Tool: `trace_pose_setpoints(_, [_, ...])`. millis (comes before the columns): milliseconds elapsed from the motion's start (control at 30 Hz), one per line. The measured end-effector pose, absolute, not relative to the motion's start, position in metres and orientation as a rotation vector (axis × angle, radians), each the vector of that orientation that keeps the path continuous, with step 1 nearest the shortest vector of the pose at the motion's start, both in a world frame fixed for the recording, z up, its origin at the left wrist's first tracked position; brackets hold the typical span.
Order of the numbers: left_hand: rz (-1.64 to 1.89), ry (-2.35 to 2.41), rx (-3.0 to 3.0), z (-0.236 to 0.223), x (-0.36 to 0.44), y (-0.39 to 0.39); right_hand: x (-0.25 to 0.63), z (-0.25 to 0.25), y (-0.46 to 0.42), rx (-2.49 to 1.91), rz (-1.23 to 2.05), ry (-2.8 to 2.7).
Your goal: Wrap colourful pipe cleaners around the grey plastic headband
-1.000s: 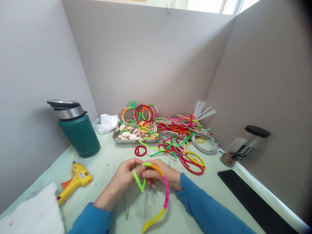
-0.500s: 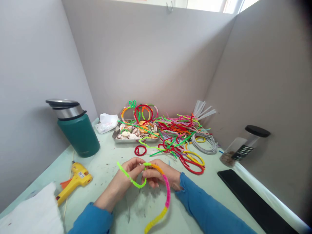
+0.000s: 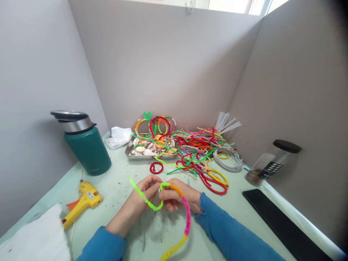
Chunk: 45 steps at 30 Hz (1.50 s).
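Both my hands meet over the pale green table, close to me. My left hand pinches a lime green pipe cleaner whose free end sticks out to the upper left. My right hand grips the top of a curved band wrapped in orange, pink and yellow pipe cleaner, which arcs down toward me. The green pipe cleaner joins the band's tip between my fingertips.
A teal flask stands at the left, with a yellow glue gun and white cloth nearer me. Behind my hands lie a metal tray of shells, a pipe cleaner heap, a jar and a black slab.
The green pipe cleaner's free end, hanging below my hands a second ago, has swung up and out to the left. The wrapped band has shifted slightly.
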<state>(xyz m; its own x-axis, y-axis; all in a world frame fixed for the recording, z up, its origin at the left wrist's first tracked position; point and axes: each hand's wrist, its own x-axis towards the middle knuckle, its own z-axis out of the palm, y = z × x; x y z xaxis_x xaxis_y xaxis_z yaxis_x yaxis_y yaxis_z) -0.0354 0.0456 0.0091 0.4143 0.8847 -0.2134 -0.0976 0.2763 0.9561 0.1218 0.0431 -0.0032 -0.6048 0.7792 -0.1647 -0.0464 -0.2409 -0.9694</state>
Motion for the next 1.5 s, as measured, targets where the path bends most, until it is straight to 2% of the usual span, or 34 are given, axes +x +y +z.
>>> trace_pose_setpoints(300, [0.723, 0.871, 1.112, 0.006, -0.037, 0.045, 0.114, -0.008, 0.038, -0.775, 1.897, -1.445])
trace_pose_setpoints(467, [0.752, 0.862, 1.1, 0.005, -0.036, 0.047, 0.111, -0.012, 0.04, -0.861, 1.775, -1.57])
trace_pose_setpoints(633, [0.793, 0.917, 1.047, 0.01, -0.036, 0.048, 0.111, -0.021, 0.045, -1.083, 1.47, -1.707])
trace_pose_setpoints(800, [0.794, 0.978, 1.015, 0.012, -0.038, 0.048, 0.12, -0.015, 0.042, -1.101, 0.925, -1.812])
trace_pose_setpoints(900, [0.769, 0.966, 1.046, 0.009, -0.04, 0.049, 0.122, -0.012, 0.041, -1.11, 0.724, -1.835])
trace_pose_setpoints(1133, [0.859, 1.03, 1.26, 0.003, -0.038, 0.05, 0.119, -0.016, 0.043, -1.134, 0.74, -1.808])
trace_pose_setpoints(1500, [0.804, 1.114, 1.14, 0.006, -0.038, 0.051, 0.121, -0.02, 0.044, -1.095, 0.699, -1.845])
